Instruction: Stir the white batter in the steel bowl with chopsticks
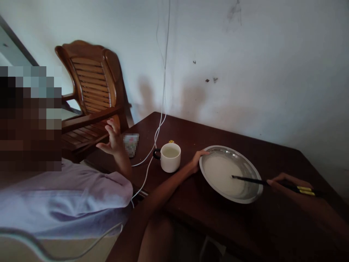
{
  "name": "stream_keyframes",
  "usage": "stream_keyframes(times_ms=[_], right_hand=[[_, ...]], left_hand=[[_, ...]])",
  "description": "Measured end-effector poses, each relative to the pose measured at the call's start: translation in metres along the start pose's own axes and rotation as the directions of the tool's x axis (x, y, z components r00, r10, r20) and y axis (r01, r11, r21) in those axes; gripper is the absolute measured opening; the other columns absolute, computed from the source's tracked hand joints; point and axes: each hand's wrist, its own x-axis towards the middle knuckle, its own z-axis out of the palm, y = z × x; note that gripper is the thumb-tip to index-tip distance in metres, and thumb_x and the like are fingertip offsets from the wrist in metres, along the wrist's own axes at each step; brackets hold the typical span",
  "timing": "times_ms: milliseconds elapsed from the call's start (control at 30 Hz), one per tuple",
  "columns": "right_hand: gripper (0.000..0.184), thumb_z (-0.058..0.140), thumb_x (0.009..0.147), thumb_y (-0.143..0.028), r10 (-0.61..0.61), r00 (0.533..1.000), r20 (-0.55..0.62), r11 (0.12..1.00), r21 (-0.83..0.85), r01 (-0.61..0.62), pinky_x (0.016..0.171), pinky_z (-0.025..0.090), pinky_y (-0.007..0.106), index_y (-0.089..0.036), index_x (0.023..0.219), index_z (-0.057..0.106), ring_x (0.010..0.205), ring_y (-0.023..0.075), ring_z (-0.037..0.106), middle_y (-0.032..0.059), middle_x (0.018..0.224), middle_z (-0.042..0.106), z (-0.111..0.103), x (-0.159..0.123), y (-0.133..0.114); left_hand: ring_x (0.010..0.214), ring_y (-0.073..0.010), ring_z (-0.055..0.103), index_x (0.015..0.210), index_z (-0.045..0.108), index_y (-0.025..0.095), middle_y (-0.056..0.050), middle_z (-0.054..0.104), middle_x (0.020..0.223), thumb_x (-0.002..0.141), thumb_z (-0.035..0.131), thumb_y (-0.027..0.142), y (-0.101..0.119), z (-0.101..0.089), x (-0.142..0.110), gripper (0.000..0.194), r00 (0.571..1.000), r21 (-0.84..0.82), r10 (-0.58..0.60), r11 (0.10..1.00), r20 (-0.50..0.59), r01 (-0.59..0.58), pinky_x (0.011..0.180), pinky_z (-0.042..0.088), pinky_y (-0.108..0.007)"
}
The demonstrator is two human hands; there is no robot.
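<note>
My left hand (196, 161) grips the left rim of a shiny steel basin (252, 183), fingers outside and thumb side at the edge. A smooth white paste or batter (222, 171) covers the basin's bottom. From the right, my right hand (289, 182) closes around black chopsticks (255, 180) with yellow bands near their back end. Their tips reach into the white mixture. To the left of the basin stands a white mug (171, 160) with a black handle, holding a pale liquid.
A dark wooden table (188, 200) meets the wall. White cables (149, 163) hang down and cross its left part, near a blurred phone-like object (131, 145). At left sits another person with a raised open hand (113, 140), before a wooden chair (91, 80).
</note>
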Motion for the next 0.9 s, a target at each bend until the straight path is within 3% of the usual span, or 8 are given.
stream_keyframes(times_ms=[67,167,333,500,600,700,767,900], right_hand=[[0.041,0.075,0.060,-0.065,0.020,0.998,0.067,1.000,-0.011,-0.020,0.042,0.039,0.027,-0.025,0.063,0.065,0.048,0.0161,0.051,0.0017,0.053,0.059,0.002,-0.013,0.001],[0.040,0.075,0.064,-0.061,-0.088,0.986,0.140,0.996,0.003,0.088,0.049,0.043,0.026,-0.023,0.064,0.065,0.056,0.0156,0.055,0.0022,0.059,0.063,0.021,-0.017,-0.017],[0.044,0.073,0.066,-0.064,-0.231,0.966,0.117,0.973,0.052,0.226,0.061,0.047,0.028,-0.021,0.067,0.066,0.069,0.0195,0.062,0.0047,0.068,0.068,0.053,0.015,-0.051],[0.049,0.069,0.065,-0.070,-0.232,0.972,-0.033,0.972,-0.045,0.230,0.058,0.043,0.028,-0.021,0.070,0.068,0.068,0.0201,0.060,0.0055,0.070,0.069,0.032,0.036,-0.037],[0.048,0.072,0.061,-0.069,-0.124,0.990,-0.060,0.990,-0.073,0.120,0.053,0.041,0.028,-0.022,0.068,0.067,0.061,0.0186,0.057,0.0044,0.066,0.065,0.006,0.019,-0.019],[0.048,0.073,0.059,-0.069,0.010,1.000,0.016,1.000,-0.023,-0.009,0.047,0.037,0.026,-0.022,0.066,0.064,0.053,0.0152,0.050,0.0020,0.058,0.058,-0.005,-0.008,-0.010],[0.047,0.073,0.062,-0.068,0.017,0.996,0.083,1.000,0.001,-0.017,0.047,0.036,0.025,-0.022,0.065,0.063,0.053,0.0144,0.048,0.0015,0.057,0.057,0.000,-0.020,-0.013],[0.040,0.073,0.068,-0.060,-0.149,0.972,0.181,0.989,0.024,0.147,0.056,0.043,0.026,-0.021,0.068,0.065,0.064,0.0172,0.057,0.0038,0.067,0.066,0.032,-0.015,-0.036]], left_hand=[[0.060,-0.0172,0.061,0.105,0.075,0.012,-0.006,0.073,0.070,0.071,0.059,0.018,0.000,0.000,0.000,0.038,1.000,0.004,-0.009,1.000,-0.017,0.009,0.072,0.047,-0.029],[0.059,-0.0173,0.060,0.096,0.075,0.011,-0.006,0.071,0.066,0.072,0.060,0.020,0.000,0.001,0.000,0.030,0.998,0.008,-0.042,0.999,-0.045,0.042,0.071,0.046,-0.029],[0.060,-0.0182,0.061,0.095,0.074,0.011,-0.006,0.071,0.066,0.069,0.062,0.020,0.000,0.000,0.001,0.030,0.998,0.008,-0.049,0.999,-0.049,0.049,0.072,0.046,-0.031],[0.060,-0.0186,0.061,0.101,0.075,0.012,-0.006,0.071,0.066,0.070,0.062,0.021,0.001,0.001,0.001,0.035,0.998,0.037,-0.051,0.998,-0.045,0.052,0.072,0.046,-0.030],[0.063,-0.0201,0.062,0.101,0.076,0.011,-0.007,0.071,0.064,0.072,0.059,0.019,0.001,0.002,0.001,0.034,0.997,0.030,-0.052,0.998,-0.050,0.054,0.074,0.047,-0.032],[0.063,-0.0199,0.061,0.096,0.076,0.010,-0.007,0.071,0.064,0.074,0.057,0.018,0.002,0.003,0.000,0.030,0.997,0.028,-0.052,0.998,-0.063,0.054,0.074,0.047,-0.032],[0.060,-0.0185,0.060,0.089,0.076,0.010,-0.007,0.070,0.063,0.077,0.056,0.017,0.003,0.004,0.000,0.025,0.996,0.028,-0.060,0.998,-0.073,0.062,0.071,0.047,-0.030],[0.058,-0.0168,0.059,0.086,0.075,0.011,-0.006,0.070,0.062,0.077,0.054,0.014,0.006,0.006,-0.002,0.023,0.998,0.025,-0.031,0.999,-0.061,0.033,0.070,0.047,-0.028]])
